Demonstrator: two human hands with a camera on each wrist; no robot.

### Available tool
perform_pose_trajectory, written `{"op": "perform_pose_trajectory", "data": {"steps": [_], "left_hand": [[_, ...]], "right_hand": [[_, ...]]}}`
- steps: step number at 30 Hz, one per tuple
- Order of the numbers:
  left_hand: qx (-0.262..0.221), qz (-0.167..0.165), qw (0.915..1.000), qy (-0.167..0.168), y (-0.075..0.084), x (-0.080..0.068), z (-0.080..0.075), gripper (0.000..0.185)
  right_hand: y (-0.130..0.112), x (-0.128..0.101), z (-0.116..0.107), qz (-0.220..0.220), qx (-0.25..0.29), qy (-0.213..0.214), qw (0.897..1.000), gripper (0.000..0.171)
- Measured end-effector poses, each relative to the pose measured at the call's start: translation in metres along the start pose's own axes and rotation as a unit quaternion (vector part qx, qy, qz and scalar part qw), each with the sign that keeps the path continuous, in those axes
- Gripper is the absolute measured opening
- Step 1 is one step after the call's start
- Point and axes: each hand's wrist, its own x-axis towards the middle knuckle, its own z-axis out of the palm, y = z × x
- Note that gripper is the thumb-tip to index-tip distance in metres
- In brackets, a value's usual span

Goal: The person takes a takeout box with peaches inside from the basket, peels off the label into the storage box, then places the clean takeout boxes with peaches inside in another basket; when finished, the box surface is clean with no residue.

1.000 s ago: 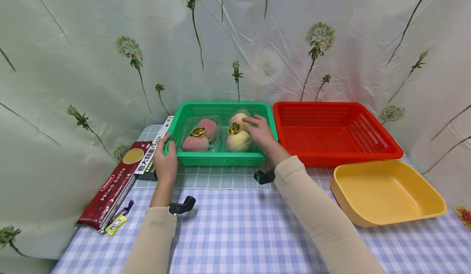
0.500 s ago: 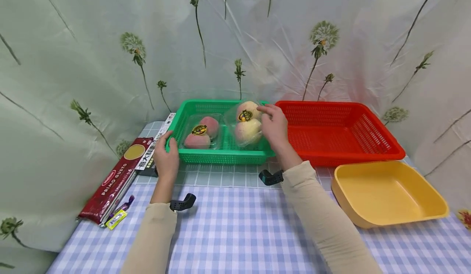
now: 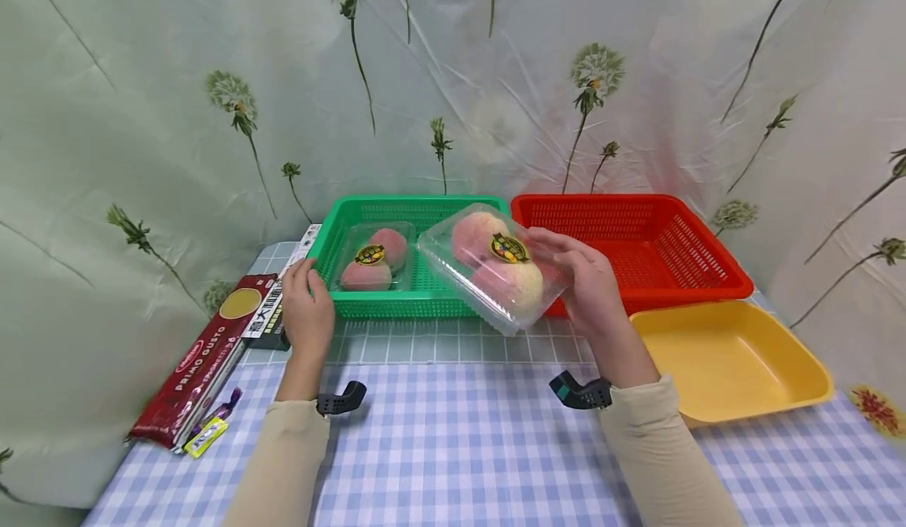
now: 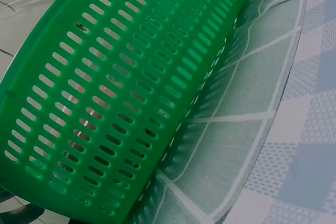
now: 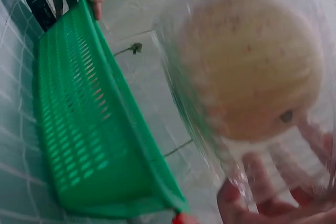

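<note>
My right hand (image 3: pixel 591 279) grips a clear plastic clamshell of peaches (image 3: pixel 488 263) by its right side, raised and tilted in front of the green basket (image 3: pixel 403 305). Two pink and pale yellow peaches and a black oval label show through the lid. In the right wrist view one yellowish peach (image 5: pixel 252 66) shows close up, with fingers wrapped under the pack. My left hand (image 3: pixel 307 307) holds the left front corner of the green basket, its fingers over the rim. Inside that basket lies a second clamshell with two redder peaches (image 3: pixel 375 259).
Right of the green basket stands a red basket (image 3: pixel 708 291), with a yellow tub (image 3: pixel 736 354) in front of it. At left lie a red spaghetti pack (image 3: pixel 205 362), a black and white pasta box (image 3: pixel 272 318) and small wrapped candies (image 3: pixel 208 433) on the checked cloth (image 3: pixel 439 448).
My right hand has lifted the paler peach clamshell out of the green basket, bringing it toward me and to the right while tilting it. The left hand stays at the basket corner.
</note>
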Motion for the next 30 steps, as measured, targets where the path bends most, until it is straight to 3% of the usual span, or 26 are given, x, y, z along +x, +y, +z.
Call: {"op": "perform_pose_trajectory", "data": {"steps": [3,6,9,12,15,19,23,25,30], "left_hand": [[0.005,0.012,0.9997,0.019,0.000,-0.004,-0.002,0.043],[0.004,0.072,0.9949,0.070,0.005,-0.009,-0.004,0.034],[-0.016,0.175,0.9766,0.124,0.019,-0.014,-0.006,0.025],[-0.083,0.272,0.9512,0.120,0.038,-0.019,-0.006,0.022],[-0.175,0.312,0.9325,0.051,0.059,-0.026,-0.004,0.022],[-0.249,0.305,0.9172,-0.063,0.079,-0.041,-0.002,0.022],[-0.262,0.309,0.9004,-0.159,0.084,-0.058,0.003,0.023],[-0.262,0.312,0.8898,-0.205,0.081,-0.065,0.007,0.025],[-0.238,0.297,0.8737,-0.303,0.069,-0.072,0.018,0.031]], "right_hand": [[0.008,-0.009,-0.010,-0.002,-0.014,-0.050,0.999,0.041],[0.017,-0.014,-0.017,-0.007,-0.038,-0.092,0.995,0.041],[0.025,-0.015,-0.021,-0.018,-0.052,-0.131,0.990,0.039],[0.030,-0.013,-0.023,-0.025,-0.063,-0.156,0.985,0.040],[0.034,-0.010,-0.028,-0.030,-0.060,-0.176,0.982,0.041],[0.039,-0.010,-0.036,-0.036,-0.066,-0.199,0.977,0.038],[0.047,-0.010,-0.040,-0.045,-0.103,-0.224,0.968,0.033],[0.052,-0.009,-0.039,-0.043,-0.118,-0.232,0.964,0.032],[0.064,-0.007,-0.034,-0.013,-0.132,-0.227,0.965,0.032]]}}
